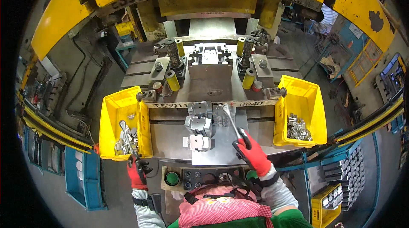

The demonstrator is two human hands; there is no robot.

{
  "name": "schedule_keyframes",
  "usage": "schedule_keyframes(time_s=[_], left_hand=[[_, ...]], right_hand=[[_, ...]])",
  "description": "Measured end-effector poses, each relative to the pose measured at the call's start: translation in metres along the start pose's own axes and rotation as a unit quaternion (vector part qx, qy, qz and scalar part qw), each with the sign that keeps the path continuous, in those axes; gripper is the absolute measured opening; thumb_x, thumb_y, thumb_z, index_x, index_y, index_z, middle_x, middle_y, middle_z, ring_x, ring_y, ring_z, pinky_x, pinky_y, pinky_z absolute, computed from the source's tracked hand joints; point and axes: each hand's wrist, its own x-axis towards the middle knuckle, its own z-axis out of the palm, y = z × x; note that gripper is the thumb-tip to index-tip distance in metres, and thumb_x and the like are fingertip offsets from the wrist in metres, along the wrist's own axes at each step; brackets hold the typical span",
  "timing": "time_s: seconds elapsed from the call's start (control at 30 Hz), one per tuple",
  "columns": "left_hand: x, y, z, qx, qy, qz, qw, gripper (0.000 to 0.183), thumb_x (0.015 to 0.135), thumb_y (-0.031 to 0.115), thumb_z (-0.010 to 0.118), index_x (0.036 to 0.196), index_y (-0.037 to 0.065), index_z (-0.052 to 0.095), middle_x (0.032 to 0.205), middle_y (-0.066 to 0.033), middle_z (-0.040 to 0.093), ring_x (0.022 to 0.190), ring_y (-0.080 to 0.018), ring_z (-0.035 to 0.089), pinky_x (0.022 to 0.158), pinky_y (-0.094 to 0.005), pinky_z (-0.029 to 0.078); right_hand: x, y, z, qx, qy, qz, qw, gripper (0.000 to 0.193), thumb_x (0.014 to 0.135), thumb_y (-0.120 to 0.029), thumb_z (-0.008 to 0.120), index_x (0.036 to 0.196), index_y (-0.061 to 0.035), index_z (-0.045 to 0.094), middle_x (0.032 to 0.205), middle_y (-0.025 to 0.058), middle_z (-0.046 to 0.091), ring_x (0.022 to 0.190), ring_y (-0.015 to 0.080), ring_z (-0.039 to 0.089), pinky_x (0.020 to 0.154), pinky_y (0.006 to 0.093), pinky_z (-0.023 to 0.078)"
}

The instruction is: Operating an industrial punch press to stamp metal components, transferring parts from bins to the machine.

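Note:
My left hand (137, 171), in a red and black glove, is closed on a metal rod tool (126, 134) with a round end. That tool leans over the left yellow bin (146, 136), above small metal pieces. My right hand (252, 152), gloved alike, grips a similar rod tool with a round head (231, 119). Its head is over or touching a stack of flat metal parts (220, 118) on the press table; I cannot tell if they touch. More stacked parts (198, 125) and a front stack (197, 142) stand just left of it.
Behind the stacks is the press die (210, 54), flanked by dark guide posts and yellow cylinders (172, 81). A right yellow bin (302, 111) holds small metal pieces. A button panel with a green button (172, 178) lies below the table edge. Parts fill a rack (347, 177) at right.

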Motion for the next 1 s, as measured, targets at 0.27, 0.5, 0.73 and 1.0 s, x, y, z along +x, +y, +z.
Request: schedule_keyframes(time_s=[0.27, 0.5, 0.73, 1.0], left_hand=[[-0.012, -0.018, -0.022, 0.014, -0.003, 0.031, 0.999, 0.038, 0.083, 0.038, 0.041, 0.104, 0.007, 0.048, 0.059, -0.0061, 0.049, 0.039, -0.0130, 0.045, 0.038, -0.0271, 0.045], [0.000, -0.018, -0.030, -0.092, 0.034, 0.051, 0.994, 0.039, 0.082, 0.037, 0.045, 0.107, 0.007, 0.044, 0.058, -0.0074, 0.050, 0.038, -0.0145, 0.046, 0.035, -0.0285, 0.043], [-0.009, -0.014, -0.028, -0.075, 0.045, 0.062, 0.994, 0.040, 0.082, 0.039, 0.045, 0.110, 0.011, 0.042, 0.055, -0.0063, 0.048, 0.037, -0.0135, 0.045, 0.033, -0.0274, 0.041], [-0.024, -0.027, -0.058, -0.093, 0.082, 0.005, 0.992, 0.039, 0.083, 0.039, 0.044, 0.107, 0.009, 0.044, 0.055, -0.0066, 0.050, 0.033, -0.0133, 0.044, 0.031, -0.0265, 0.040]], right_hand=[[0.005, -0.027, 0.003, -0.004, 0.058, -0.036, 0.998, 0.051, 0.077, -0.016, 0.058, 0.123, -0.0088, 0.036, 0.074, -0.0014, 0.045, 0.059, 0.0044, 0.040, 0.049, 0.0208, 0.039], [0.099, -0.105, 0.012, -0.074, 0.006, -0.185, 0.980, 0.049, 0.079, -0.019, 0.055, 0.121, -0.0030, 0.036, 0.084, 0.0049, 0.054, 0.074, 0.0101, 0.048, 0.068, 0.0245, 0.040], [0.233, -0.112, 0.003, -0.079, -0.070, -0.159, 0.982, 0.023, 0.078, -0.020, 0.056, 0.094, -0.0038, 0.054, 0.077, -0.0011, 0.054, 0.067, 0.0061, 0.048, 0.059, 0.0209, 0.040], [0.233, -0.105, 0.033, -0.118, 0.035, -0.185, 0.975, 0.026, 0.078, -0.023, 0.054, 0.091, -0.0006, 0.051, 0.076, 0.0037, 0.056, 0.069, 0.0129, 0.050, 0.063, 0.0271, 0.040]])
